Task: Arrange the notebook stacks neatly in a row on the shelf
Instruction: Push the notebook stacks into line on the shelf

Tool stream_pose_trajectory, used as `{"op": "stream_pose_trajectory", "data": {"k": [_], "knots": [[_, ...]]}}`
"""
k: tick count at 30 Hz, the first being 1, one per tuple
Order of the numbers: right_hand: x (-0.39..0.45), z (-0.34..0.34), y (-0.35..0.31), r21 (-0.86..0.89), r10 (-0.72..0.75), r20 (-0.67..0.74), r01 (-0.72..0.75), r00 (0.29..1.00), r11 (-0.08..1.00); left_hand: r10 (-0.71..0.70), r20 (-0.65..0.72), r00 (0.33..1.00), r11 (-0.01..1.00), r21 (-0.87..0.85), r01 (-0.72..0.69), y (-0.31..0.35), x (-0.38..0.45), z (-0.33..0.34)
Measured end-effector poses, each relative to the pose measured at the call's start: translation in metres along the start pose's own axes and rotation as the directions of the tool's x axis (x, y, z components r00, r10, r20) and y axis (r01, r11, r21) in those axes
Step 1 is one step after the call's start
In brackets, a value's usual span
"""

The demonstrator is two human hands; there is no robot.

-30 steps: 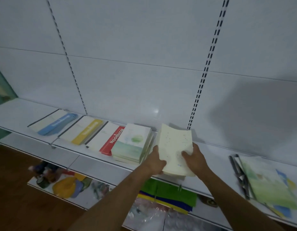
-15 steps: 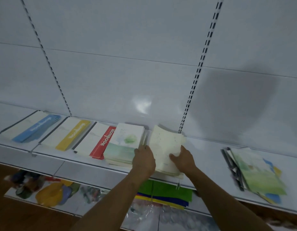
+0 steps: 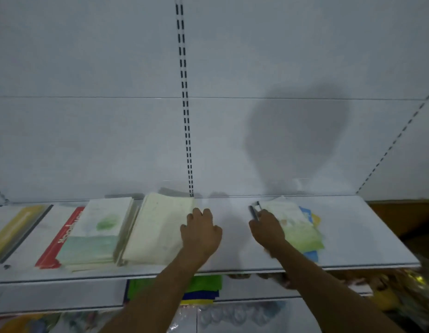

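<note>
While apart, hands (image 3: 201,233) on stacks (image 3: 158,230).

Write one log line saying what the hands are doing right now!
left hand: rests on cream notebook stack | right hand: on messy green stack, grip unclear | shelf: last stack not yet in row

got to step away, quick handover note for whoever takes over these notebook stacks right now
Left hand: rests on the right edge of the cream stack, the last in the row.
Right hand: on the left edge of the loose green pile, grip unclear.
Done: yellow, red, green and cream stacks lie side by side on the shelf.
Left: square up the loose pile and bring it next to the cream stack.
</note>
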State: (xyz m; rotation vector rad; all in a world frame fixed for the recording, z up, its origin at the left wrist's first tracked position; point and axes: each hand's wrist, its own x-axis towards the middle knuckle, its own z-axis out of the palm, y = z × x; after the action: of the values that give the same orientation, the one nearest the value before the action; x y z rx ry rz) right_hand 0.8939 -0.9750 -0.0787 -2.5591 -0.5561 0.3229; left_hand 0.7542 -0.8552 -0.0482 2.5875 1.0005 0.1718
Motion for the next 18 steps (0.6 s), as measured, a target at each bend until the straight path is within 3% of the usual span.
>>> {"op": "stream_pose_trajectory", "data": {"k": [3,9,13,18], "knots": [[0.018,-0.03,0.058,0.002,0.117,-0.006,-0.117,0.993,0.993,0.056,0.13,0.99,0.984,-0.176,-0.033,0.048,0.006,0.035],[0.041,-0.057,0.14,-0.174,0.167,0.005,-0.164,0.986,0.971,0.003,0.353,0.936,0.904,-0.4,0.148,0.129,0.019,0.089],[0.047,-0.055,0.163,-0.168,0.16,0.098,-0.142,0.982,0.976,-0.001,0.382,0.924,0.906,-0.39,0.162,0.157,0.023,0.115],[0.046,-0.056,0.166,-0.238,0.122,0.034,-0.111,0.992,0.965,-0.125,0.366,0.922,0.923,-0.297,0.243,0.162,0.032,0.133]]}}
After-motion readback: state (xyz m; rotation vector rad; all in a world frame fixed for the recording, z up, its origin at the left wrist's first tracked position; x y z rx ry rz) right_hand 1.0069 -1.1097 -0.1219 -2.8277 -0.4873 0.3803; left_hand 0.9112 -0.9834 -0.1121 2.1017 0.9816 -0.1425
